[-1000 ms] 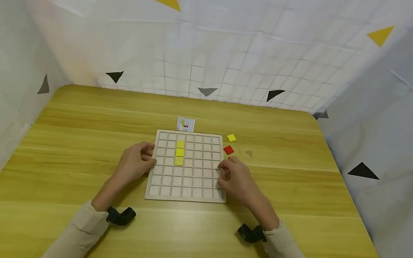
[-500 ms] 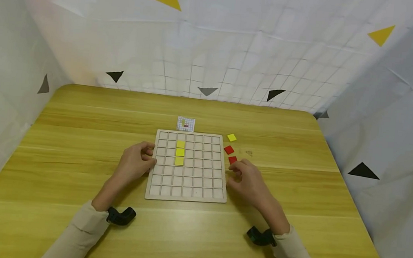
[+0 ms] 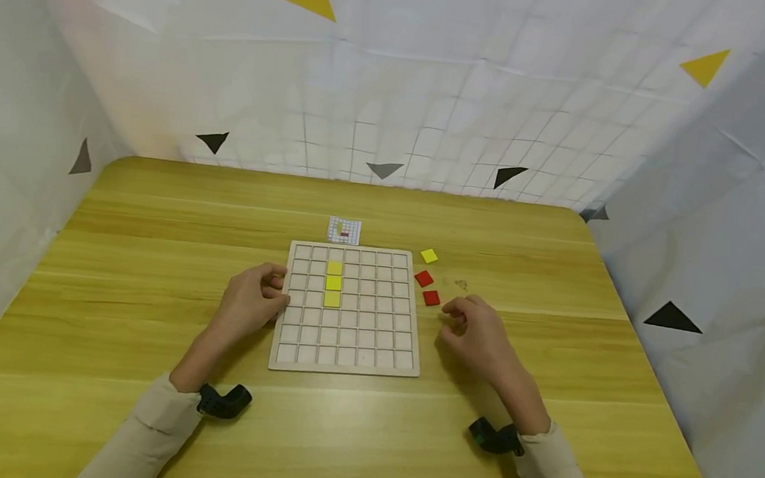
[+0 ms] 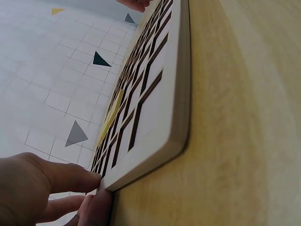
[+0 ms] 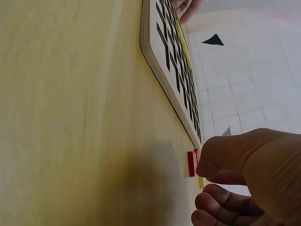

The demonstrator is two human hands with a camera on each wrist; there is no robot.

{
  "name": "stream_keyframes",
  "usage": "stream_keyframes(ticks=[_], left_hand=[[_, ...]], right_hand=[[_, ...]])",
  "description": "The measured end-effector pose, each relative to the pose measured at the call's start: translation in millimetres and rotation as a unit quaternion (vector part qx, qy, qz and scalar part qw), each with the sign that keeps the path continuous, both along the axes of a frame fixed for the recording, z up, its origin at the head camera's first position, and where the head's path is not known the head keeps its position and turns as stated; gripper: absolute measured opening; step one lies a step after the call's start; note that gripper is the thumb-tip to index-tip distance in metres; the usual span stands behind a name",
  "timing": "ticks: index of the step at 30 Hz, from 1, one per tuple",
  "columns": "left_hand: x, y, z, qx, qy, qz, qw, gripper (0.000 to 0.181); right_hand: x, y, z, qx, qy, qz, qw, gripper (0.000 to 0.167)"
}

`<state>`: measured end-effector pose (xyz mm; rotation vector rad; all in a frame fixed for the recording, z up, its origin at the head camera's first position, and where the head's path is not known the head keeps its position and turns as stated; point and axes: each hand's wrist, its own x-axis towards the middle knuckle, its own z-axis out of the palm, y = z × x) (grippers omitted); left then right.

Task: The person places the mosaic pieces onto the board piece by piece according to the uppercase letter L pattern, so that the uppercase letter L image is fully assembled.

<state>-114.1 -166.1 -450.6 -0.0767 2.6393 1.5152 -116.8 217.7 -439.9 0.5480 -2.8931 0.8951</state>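
Beyond the board (image 3: 368, 320), a card (image 3: 344, 230)

Grid board (image 3: 367, 320): matt, smooth wood. Desk (image 3: 338, 436): wood-grained, smooth, faintly glossy. Red tiles (image 3: 431, 298): smooth, material indeterminate. Card (image 3: 344, 230): printed paper. Sleeves (image 3: 150, 427): matt cloth. Backdrop (image 3: 396, 88): creased, cloth-like sheeting.

Three tiles (image 3: 333, 282) lie on the board (image 3: 365, 357), loose tiles (image 3: 424, 278) right of it, a card (image 3: 344, 230) behind.
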Motion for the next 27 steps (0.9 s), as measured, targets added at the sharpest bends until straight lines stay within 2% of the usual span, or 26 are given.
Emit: stream_keyframes(ticks=[10,16,27], left_hand=[[0.6,-0.4,1.1,0.0,-0.001,0.003,1.0,0.048],[2.4,-0.8,0.5,-0.002,-0.004,0.004,1.0,0.048],[0.3,0.0,1.1,-0.009,0.002,0.002,1.0,0.049]], right_hand=[[-14.3,8,1.0,0.004,-0.017,-0.014,0.9998,0.023],[-25.8,9,-1.5,0.012,-0.007,-0.01,0.9999,0.022],[-44.5,13,-2.9,0.022,-0.015,-0.015,0.9995,0.022]])
